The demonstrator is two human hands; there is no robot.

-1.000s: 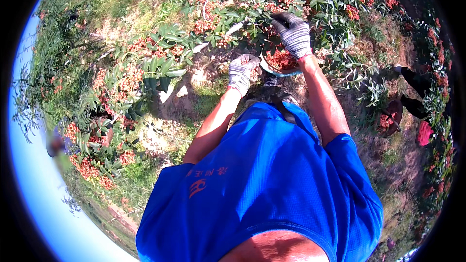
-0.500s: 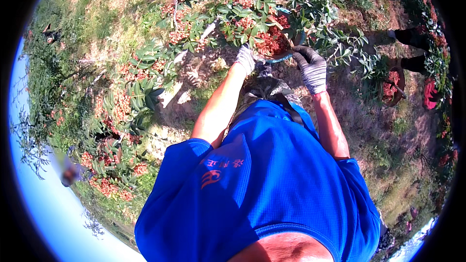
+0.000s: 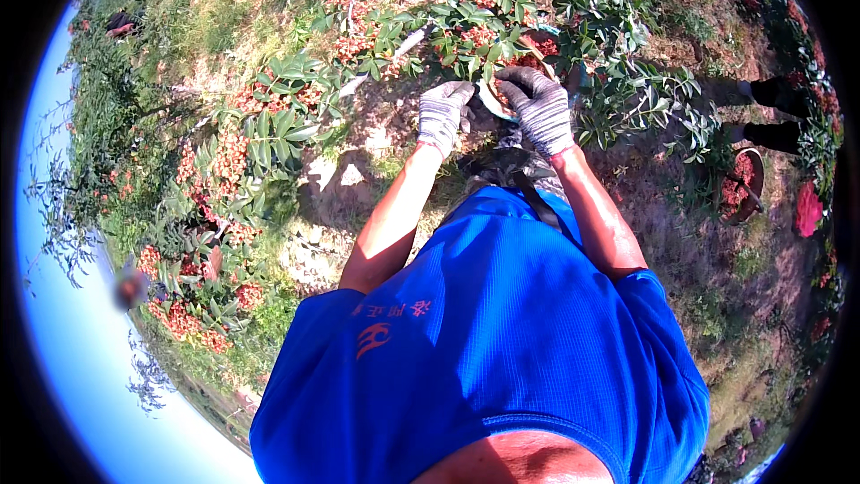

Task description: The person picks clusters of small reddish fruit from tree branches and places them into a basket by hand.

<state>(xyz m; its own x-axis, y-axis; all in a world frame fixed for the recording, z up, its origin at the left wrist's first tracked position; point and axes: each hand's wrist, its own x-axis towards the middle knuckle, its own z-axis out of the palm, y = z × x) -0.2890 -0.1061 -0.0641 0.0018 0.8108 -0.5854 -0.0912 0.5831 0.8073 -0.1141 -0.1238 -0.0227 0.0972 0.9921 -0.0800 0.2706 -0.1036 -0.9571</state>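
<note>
"Just left of the basket [image 3: 489, 101], how does the left hand [image 3: 441, 114] stand?"

"Gloved, its fingers bent and close together beside the rim. Whether they touch it or pinch anything, I cannot tell."

"And the right hand [image 3: 538, 112]?"

"At the basket's near right edge, fingers curled inward with a narrow gap at most. What they hold, if anything, is hidden."

"Where are the berries [image 3: 546, 41]?"

"Some lie inside the basket; clusters [image 3: 477, 36] hang among leaves [image 3: 461, 15] beyond it and to its left."

"How would they handle?"

"Light, I'd judge, and small enough to roll and scatter. They may bruise if squeezed, so the thin stalk beneath each cluster seems the better hold."

"The basket itself?"

"Stiff by its look, with some weight from its load. I'd take it by the handle [image 3: 540, 58] arching over it."

"Anything farther off?"

"Well to its right, a second basket [image 3: 758, 172] with red berries, near another person's dark-clad legs [image 3: 778, 99]."
</note>
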